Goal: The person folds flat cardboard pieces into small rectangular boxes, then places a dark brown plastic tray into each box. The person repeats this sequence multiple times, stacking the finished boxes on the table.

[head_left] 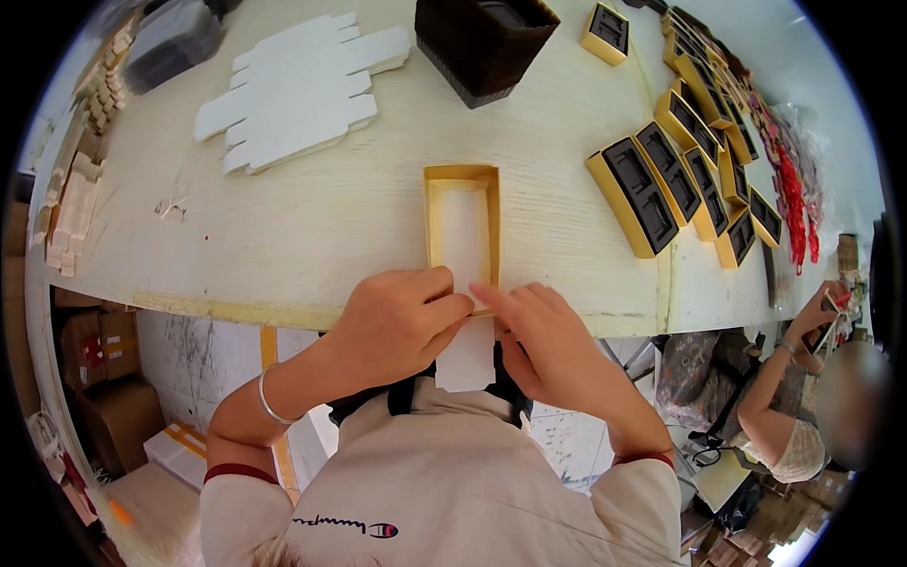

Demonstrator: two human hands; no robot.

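A long gold cardboard box (435, 222) with a white bottom lies at the table's front edge, its far end and side walls standing up. From its near end a white flap (465, 359) hangs down past the table edge. My left hand (406, 317) is closed on the near left corner, its fingers curled against the wall. At the near right corner is my right hand (550, 342), one fingertip inside the box and the thumb below by the flap, gripping the near end. The fingers hide part of that end.
Flat white box blanks (293, 90) are stacked to the far left. Dark plastic trays (487, 42) stand nested beyond the box. Several gold boxes with black inserts (633, 194) sit at right, near red tassels (792, 189). Another person (779, 416) works at far right.
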